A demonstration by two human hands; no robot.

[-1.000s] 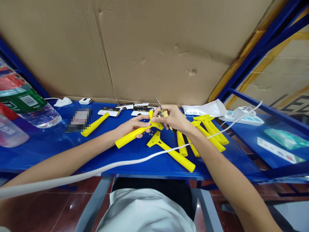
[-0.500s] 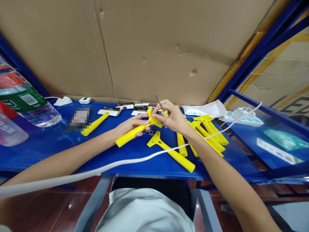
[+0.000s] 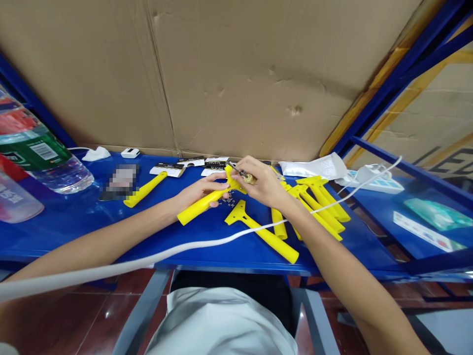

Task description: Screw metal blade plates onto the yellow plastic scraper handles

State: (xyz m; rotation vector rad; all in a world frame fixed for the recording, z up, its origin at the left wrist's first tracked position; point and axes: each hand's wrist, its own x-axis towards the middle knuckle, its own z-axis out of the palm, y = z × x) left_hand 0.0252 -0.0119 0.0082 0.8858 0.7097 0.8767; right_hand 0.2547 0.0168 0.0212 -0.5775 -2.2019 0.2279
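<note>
My left hand (image 3: 203, 190) is closed around a yellow plastic scraper handle (image 3: 195, 207), its tube end tilted toward me and its wide head up by my right hand. In my right hand (image 3: 260, 180) is a screwdriver (image 3: 250, 178) with a yellowish grip, its metal shaft (image 3: 233, 166) pointing left over the handle's head. Whether the tip touches the handle, I cannot tell. Small screws (image 3: 229, 198) lie scattered on the blue table just below the hands. Another yellow scraper handle (image 3: 262, 231) lies flat in front of me.
Several more yellow handles (image 3: 325, 204) lie at the right, and one handle (image 3: 146, 190) at the left. Small printed boxes (image 3: 168, 169) stand along the back. A white cable (image 3: 207, 245) crosses the view before my arms. A large water bottle (image 3: 44, 148) stands far left.
My right hand has turned the screwdriver: its shaft pointed upward before and now points left, down toward the held handle's head. My left hand has hardly moved.
</note>
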